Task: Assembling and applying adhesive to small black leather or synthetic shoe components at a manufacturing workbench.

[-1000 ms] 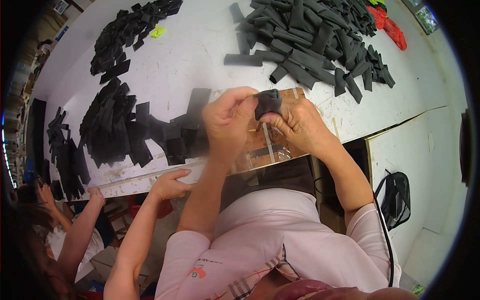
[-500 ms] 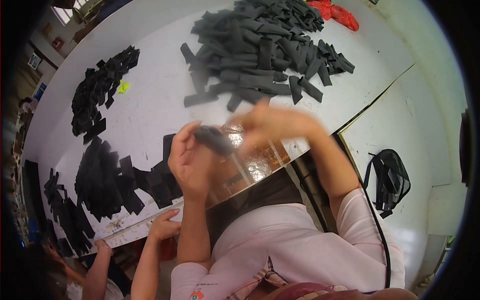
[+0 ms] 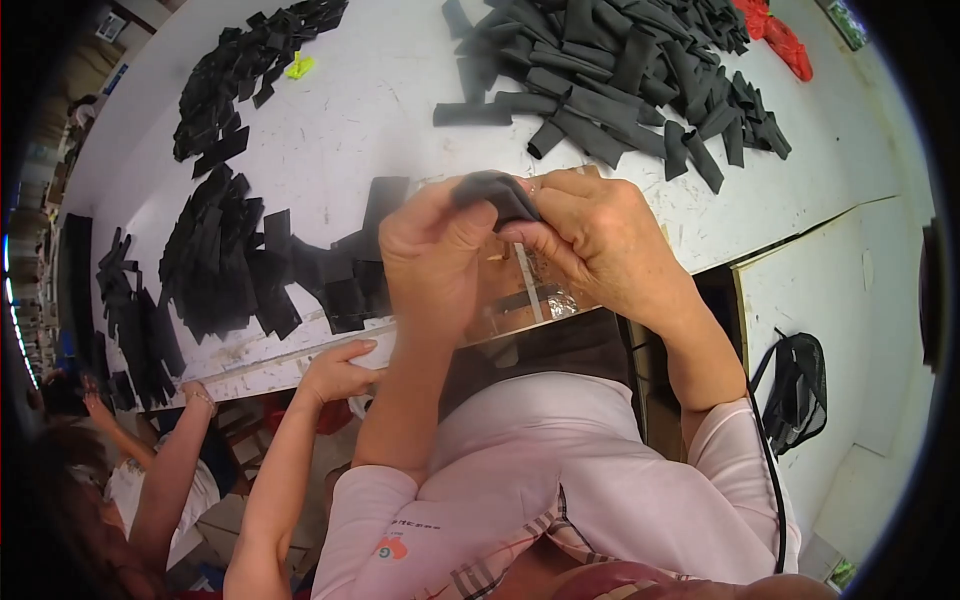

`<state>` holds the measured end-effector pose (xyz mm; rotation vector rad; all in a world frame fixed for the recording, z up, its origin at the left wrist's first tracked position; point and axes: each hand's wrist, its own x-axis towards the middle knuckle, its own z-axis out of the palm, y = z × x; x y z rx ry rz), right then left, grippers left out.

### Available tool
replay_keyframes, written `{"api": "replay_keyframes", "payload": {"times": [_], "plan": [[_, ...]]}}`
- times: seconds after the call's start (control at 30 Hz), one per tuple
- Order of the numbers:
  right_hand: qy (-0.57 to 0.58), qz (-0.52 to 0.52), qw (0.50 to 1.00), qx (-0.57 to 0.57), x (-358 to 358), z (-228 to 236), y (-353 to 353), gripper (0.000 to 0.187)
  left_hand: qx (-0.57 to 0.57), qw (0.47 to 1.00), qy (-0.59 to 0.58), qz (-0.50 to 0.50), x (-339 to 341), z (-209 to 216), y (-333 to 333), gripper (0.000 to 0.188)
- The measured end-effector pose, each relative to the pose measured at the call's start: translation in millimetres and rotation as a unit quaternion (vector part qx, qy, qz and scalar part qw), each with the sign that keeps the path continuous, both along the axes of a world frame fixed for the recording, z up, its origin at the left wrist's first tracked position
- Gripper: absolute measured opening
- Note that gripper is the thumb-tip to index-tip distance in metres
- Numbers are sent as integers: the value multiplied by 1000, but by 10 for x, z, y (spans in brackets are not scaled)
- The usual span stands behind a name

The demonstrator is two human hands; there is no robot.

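A short dark fabric piece (image 3: 492,192), bent into a curve, is gripped between my two hands above the near edge of the table. My left hand (image 3: 432,245) pinches one end of it between thumb and fingers. At the other end, my right hand (image 3: 612,238) has its thumb and bent fingers closed on the cloth. Beneath my hands lies a shiny, clear-covered brown panel (image 3: 515,318) set at the table edge, partly hidden by them. Beyond it spreads a big heap of dark grey tube-like fabric pieces (image 3: 610,75).
Flat black fabric pieces (image 3: 205,265) lie in overlapping stacks on the left, with another black pile (image 3: 235,85) farther back. A co-worker's hand (image 3: 340,372) rests by the front edge. A black mesh bag (image 3: 797,392) sits at right, and a red plastic bag (image 3: 785,45) lies behind the heap.
My right hand, blurred and apart from the cloth before, has come to the fabric piece and now grips its right end. The whole view has shifted, with the heap now higher and farther right.
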<state>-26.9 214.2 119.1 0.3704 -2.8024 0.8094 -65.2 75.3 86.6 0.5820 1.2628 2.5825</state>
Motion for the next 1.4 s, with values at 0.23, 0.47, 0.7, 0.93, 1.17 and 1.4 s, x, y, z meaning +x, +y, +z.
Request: {"api": "replay_keyframes", "payload": {"times": [0.23, 0.47, 0.7, 0.93, 1.17, 1.4], "plan": [[71, 15, 990, -122, 22, -451, -58, 24, -57, 998, -2, 16, 80, -127, -8, 15], [96, 49, 985, -136, 0, -194, 35, 17, -39, 999, 29, -19, -30, 82, 24, 14], [144, 3, 972, -187, 34, -637, -87, 11, -185, 980, 68, 4, -55, 13, 85, 6], [148, -44, 962, -224, 131, -705, -112, 18, -342, 929, 139, 24, 40, -149, 13, 6], [127, -201, 908, -344, -173, -28, 833, 23, -150, 976, 106, 114, 160, 293, 140, 16], [34, 6, 981, -190, 104, -82, 44, 42, -18, 992, 45, 115, 53, 217, 51, 17]]}}
